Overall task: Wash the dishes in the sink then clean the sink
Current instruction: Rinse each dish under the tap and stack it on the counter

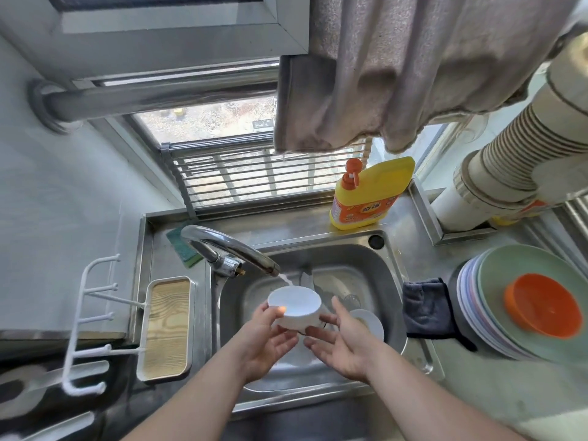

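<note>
Two hands meet over the sink, and the white bowl sits between them, directly under the faucet spout with water running onto its upturned face. The left hand grips the bowl from below and from the person's left, thumb on the near rim; the right hand is spread with relaxed fingers, fingertips at or just beside the bowl's right wall, holding nothing. The bowl is round, so no long axis matters; it tilts toward the camera. The left hand carries it, so the right is the free one for rubbing or turning. A small white dish lies in the basin just right of the right hand. Open room lies above the basin's right half; the stacked plates and orange bowl crowd the right counter.
</note>
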A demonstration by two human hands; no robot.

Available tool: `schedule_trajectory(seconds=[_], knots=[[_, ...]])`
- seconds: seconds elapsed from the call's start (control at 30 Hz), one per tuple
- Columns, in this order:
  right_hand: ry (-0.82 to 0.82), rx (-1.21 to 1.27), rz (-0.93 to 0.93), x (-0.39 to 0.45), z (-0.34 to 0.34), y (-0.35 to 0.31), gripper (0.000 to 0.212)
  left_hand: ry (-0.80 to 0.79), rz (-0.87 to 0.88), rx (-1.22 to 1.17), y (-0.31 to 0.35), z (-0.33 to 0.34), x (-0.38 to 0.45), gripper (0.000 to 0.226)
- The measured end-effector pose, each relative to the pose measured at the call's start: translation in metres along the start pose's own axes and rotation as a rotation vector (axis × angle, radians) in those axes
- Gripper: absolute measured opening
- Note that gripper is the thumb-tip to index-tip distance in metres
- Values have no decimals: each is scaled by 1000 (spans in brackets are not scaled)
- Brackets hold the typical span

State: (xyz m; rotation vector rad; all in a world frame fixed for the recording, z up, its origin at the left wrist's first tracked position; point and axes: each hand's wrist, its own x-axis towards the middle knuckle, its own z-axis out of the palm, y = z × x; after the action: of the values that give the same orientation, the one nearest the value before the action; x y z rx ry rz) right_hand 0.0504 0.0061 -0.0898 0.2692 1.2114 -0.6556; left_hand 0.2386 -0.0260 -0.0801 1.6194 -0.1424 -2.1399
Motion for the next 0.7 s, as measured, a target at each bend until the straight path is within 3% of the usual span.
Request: schedule_trajectory(seconds=[0.13, 0.27, 0.5, 0.7], knots=[[-160, -99, -45, -7, 7, 20, 41, -70, 127, 79, -4, 2, -4, 66], [-117, -197, -154, -9, 14, 29, 27, -110, 117, 97, -17, 2, -5, 90], [24, -203, -232, -3, 14, -4, 32, -40, -39, -45, 9, -8, -11, 53], [-29, -182, -159, 0, 10, -12, 44, -90, -77, -79, 10, -15, -10, 58]])
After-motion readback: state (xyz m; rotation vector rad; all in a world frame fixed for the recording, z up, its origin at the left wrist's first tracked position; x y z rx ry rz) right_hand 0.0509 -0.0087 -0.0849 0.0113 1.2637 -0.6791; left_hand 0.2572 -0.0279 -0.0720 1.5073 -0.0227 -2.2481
